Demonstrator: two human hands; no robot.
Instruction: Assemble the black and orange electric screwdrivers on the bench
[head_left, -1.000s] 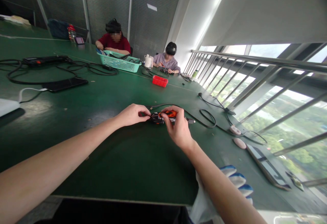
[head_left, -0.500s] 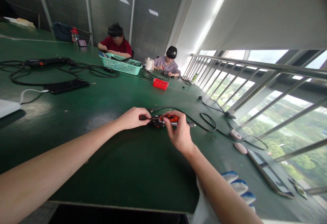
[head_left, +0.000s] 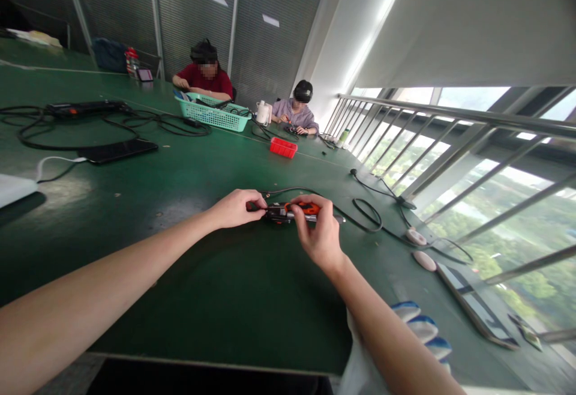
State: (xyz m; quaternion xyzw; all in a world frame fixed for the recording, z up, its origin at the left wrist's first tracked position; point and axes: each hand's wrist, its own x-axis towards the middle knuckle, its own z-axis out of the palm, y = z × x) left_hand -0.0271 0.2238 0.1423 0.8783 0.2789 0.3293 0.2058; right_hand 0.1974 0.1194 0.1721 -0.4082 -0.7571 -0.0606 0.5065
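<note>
An orange-and-black handheld tool (head_left: 281,213), long and slim with a silvery strip along its near side, lies across the green table (head_left: 252,299) in front of me. My left hand (head_left: 237,209) is closed in a pinch at its left end, around a small dark piece with a reddish tint, too small to name. From the right, my right hand (head_left: 320,233) grips the orange part, thumb on the near side and fingers bent over the top. The palm side and some fingertips are hidden. A black cord (head_left: 310,190) runs behind both hands.
Ahead stand a red bin (head_left: 283,147) and a green basket (head_left: 213,114) of cords. Two people sit at the far side. A phone (head_left: 119,150) lies left. A white-and-blue glove (head_left: 420,329) and a tablet (head_left: 477,305) lie right, by the railing (head_left: 450,113).
My right hand has shifted slightly to the right along the tool, and more of its dark left part shows. My left hand has barely moved and keeps its pinch.
</note>
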